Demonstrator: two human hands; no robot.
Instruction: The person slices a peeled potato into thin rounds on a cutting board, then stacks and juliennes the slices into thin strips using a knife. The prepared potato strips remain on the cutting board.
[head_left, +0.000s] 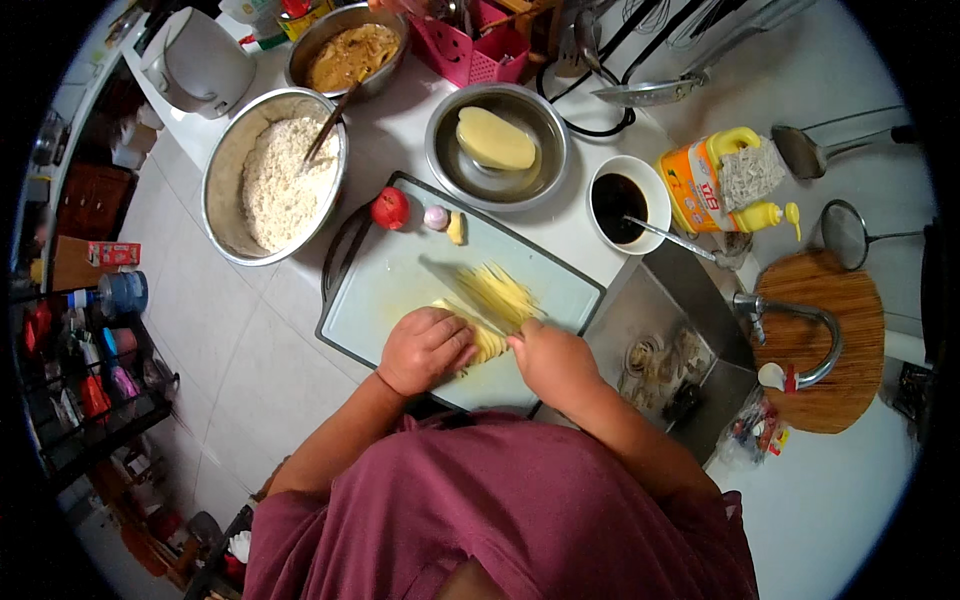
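Note:
On a pale cutting board (360, 289) with a dark rim, my left hand (426, 349) presses down on sliced peeled potato (489, 343), fingertips curled close to the blade. My right hand (556, 365) grips a kitchen knife (466, 295), its handle mostly covered by my fingers. The blade, slightly blurred, stands between the slices and a heap of thin potato shreds (504, 288). Along the board's far edge sit a red tomato (390, 208), a small purple shallot or onion (435, 217) and a piece of ginger (456, 228).
Beyond the board are a metal bowl of flour (285, 180) with chopsticks, a bowl of brown food (352, 56) and a basin (497, 196) holding a peeled potato (495, 139). To the right are a bowl of dark liquid (619, 199), a detergent bottle (694, 187) and the sink (607, 330).

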